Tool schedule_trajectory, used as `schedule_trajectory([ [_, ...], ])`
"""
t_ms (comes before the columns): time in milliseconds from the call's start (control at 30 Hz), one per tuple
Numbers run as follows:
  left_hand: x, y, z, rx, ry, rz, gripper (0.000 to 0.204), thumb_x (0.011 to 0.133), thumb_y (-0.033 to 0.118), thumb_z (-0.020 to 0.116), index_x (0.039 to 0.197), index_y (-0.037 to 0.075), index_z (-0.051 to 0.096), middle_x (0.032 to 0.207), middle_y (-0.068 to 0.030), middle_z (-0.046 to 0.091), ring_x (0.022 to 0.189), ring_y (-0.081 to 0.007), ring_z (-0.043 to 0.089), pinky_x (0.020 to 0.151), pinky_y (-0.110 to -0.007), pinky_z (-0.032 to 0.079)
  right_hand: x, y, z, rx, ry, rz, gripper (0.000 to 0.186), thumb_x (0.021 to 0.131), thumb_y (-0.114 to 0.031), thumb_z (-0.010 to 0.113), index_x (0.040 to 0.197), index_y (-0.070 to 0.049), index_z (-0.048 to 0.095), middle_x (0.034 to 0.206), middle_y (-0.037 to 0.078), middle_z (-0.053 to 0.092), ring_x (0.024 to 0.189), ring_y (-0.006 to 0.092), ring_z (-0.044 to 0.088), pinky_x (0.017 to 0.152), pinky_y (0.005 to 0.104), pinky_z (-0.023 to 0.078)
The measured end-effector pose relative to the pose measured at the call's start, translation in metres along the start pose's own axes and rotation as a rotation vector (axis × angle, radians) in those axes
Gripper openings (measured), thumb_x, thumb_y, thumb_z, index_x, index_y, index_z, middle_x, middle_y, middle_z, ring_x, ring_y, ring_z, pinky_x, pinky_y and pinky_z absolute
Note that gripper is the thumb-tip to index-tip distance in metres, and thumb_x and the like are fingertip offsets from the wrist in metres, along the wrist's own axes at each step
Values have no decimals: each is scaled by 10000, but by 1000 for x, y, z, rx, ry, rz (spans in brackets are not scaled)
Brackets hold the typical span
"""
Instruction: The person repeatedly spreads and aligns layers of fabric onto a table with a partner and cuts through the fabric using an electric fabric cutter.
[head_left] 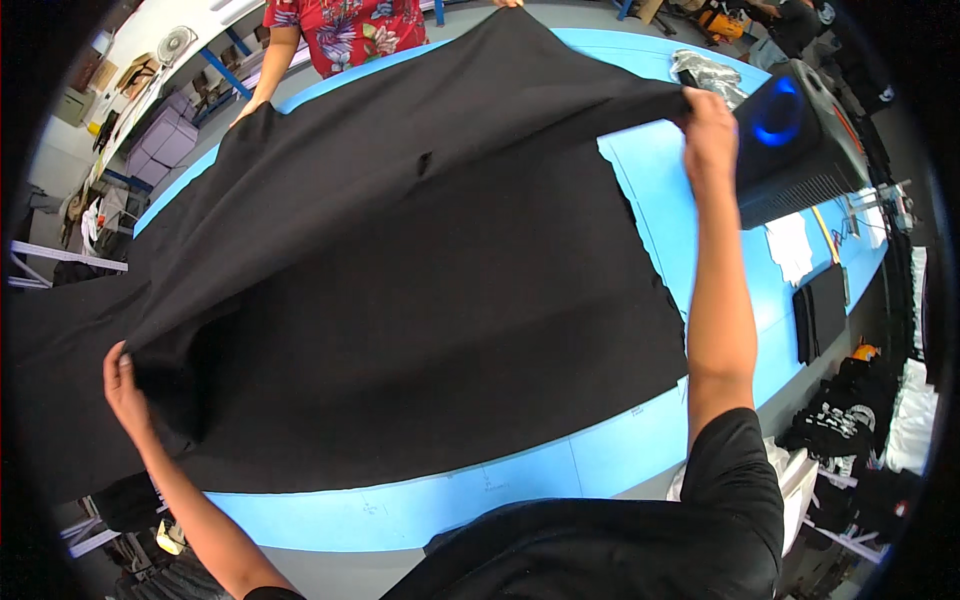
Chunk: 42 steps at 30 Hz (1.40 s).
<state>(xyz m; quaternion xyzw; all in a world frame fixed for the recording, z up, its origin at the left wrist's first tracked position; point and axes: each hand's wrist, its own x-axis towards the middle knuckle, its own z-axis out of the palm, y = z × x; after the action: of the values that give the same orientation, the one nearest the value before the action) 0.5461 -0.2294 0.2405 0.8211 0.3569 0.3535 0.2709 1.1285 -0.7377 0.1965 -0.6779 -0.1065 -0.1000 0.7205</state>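
Observation:
A large sheet of black fabric (340, 165) is held up over the blue table, its near edge lifted and sagging between my hands. My left hand (124, 395) grips that edge at the far left, fingers curled over it. At the right, my right hand (710, 140) is closed on the fabric's corner, arm stretched forward. Another black fabric layer (450, 320) lies flat on the table beneath, its right edge slightly ragged. Across the table, a person in a red floral shirt (350, 35) holds the far edge with both hands.
The blue table (640, 440) shows along the near and right sides. A black speaker-like box (800, 140) with a blue light stands at the right, beside white paper (790, 248) and folded black cloth (820, 312). Crumpled clear plastic (708, 72) lies behind the box.

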Motion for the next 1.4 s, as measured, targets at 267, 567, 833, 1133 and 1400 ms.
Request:
schedule_trajectory([
  [267, 32, -74, -31, 68, -278, -25, 167, 842, 54, 520, 976, -22, 582, 961, -36, 585, 906, -121, 530, 827, -240, 411, -99, -20, -118, -21, -186, 377, 117, 821, -185, 646, 767, -93, 598, 658, -42, 531, 534, 62, 437, 513, 208, 377],
  [567, -149, -48, 104, 409, -213, 385, 240, 840, 206, 572, 1033, 64, 565, 1053, -118, 547, 1011, -327, 491, 860, -419, 373, -223, 81, -112, -552, -153, 524, 434, 798, -392, 675, 1001, -21, 578, 862, 48, 591, 817, 137, 526, 751, 281, 431],
  [833, -268, -31, 151, -383, -337, -853, 403, 841, 348, 643, 981, -15, 538, 840, -94, 589, 599, -147, 582, 517, -259, 495, -308, 110, -175, -1285, -265, 548, 686, 670, -445, 727, 1115, 48, 553, 1157, 234, 551, 1062, 354, 547, 906, 394, 439],
  [1133, -250, -36, 215, -847, -192, -1143, 147, 818, 155, 657, 793, 68, 540, 617, -7, 512, 531, -103, 511, 471, -229, 437, -306, 107, -184, -1104, -375, 575, 674, 654, -228, 751, 1190, 66, 466, 1021, 205, 597, 819, 320, 615, 692, 384, 502],
  [1400, -258, 0, 144, -1412, -59, -948, 254, 864, 158, 544, 614, 115, 540, 491, -4, 531, 428, -131, 499, 524, -282, 456, -206, 15, -181, -183, -431, 873, 290, 773, -254, 705, 869, -20, 564, 681, 32, 513, 423, 111, 375, 376, 261, 291],
])
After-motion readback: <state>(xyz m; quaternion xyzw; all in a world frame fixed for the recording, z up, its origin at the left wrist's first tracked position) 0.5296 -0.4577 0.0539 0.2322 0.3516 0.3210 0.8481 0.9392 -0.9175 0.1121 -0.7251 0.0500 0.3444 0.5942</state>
